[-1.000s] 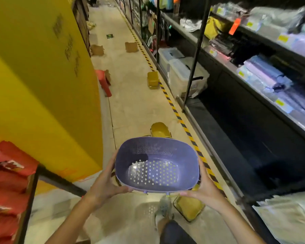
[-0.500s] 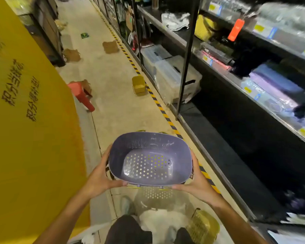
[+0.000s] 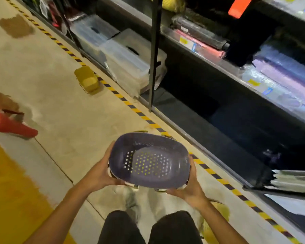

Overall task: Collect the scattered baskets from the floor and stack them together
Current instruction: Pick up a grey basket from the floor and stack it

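Here, both hands are gripping a purple basket [image 3: 151, 162] above the floor [image 3: 60, 106], in front of the person's knees. The left hand [image 3: 102, 171] is wrapping its fingers [image 3: 119, 182] under the left rim, and the right hand [image 3: 190, 188] is clasping the right rim. A pale rim, seemingly another basket, is peeking out underneath. A yellow basket [image 3: 87, 79] is sitting on the floor just beside the striped tape [image 3: 130, 104], well apart from the hands. Another yellow basket [image 3: 217, 219] is lying by the right leg.
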{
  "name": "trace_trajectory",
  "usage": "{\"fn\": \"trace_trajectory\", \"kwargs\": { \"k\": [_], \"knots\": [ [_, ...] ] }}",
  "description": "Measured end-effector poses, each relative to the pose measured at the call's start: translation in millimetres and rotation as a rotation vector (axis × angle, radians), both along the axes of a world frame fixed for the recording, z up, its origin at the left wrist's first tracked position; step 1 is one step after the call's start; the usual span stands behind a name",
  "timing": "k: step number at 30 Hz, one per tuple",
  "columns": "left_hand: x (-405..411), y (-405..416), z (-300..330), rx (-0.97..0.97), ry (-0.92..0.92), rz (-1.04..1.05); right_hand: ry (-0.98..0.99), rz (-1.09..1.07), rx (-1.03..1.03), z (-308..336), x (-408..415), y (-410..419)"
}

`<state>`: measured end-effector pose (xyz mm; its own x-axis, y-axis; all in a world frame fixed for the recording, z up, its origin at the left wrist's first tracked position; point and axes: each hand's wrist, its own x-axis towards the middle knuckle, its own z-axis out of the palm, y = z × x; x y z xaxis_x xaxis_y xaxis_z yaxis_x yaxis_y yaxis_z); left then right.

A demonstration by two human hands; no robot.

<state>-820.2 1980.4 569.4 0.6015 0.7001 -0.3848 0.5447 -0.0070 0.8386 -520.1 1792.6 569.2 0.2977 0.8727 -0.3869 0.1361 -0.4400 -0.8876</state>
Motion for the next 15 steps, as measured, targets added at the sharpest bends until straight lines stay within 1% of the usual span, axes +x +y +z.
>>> {"fn": "trace_trajectory", "kwargs": {
  "k": [3,6,7,9,10,12,15],
  "knots": [
    [10.0,60.8,-44.6,-0.061,0.047,-0.091,0.049,-0.069,-0.115,-52.8,-8.1,28.8],
    [20.5,102.2,-114.7,-0.111,0.075,-0.145,0.100,-0.148,-0.157,-124.7,-9.6,53.1],
    [24.2,112.1,-142.2,-0.132,0.086,-0.163,0.136,-0.174,-0.184,-148.3,-10.1,60.7],
    [30.1,126.8,-201.5,-0.173,0.105,-0.193,0.137,-0.205,-0.217,-205.8,-12.6,67.1],
    [31.9,132.2,-233.0,-0.191,0.121,-0.206,0.126,-0.188,-0.175,-236.0,-14.3,68.7],
    [37.1,141.8,-296.8,-0.206,0.147,-0.259,0.119,-0.158,-0.181,-294.2,-15.3,73.9],
    [43.2,147.6,-379.6,-0.194,0.209,-0.313,0.144,-0.187,-0.270,-370.8,-15.2,74.0]
  ]
}}
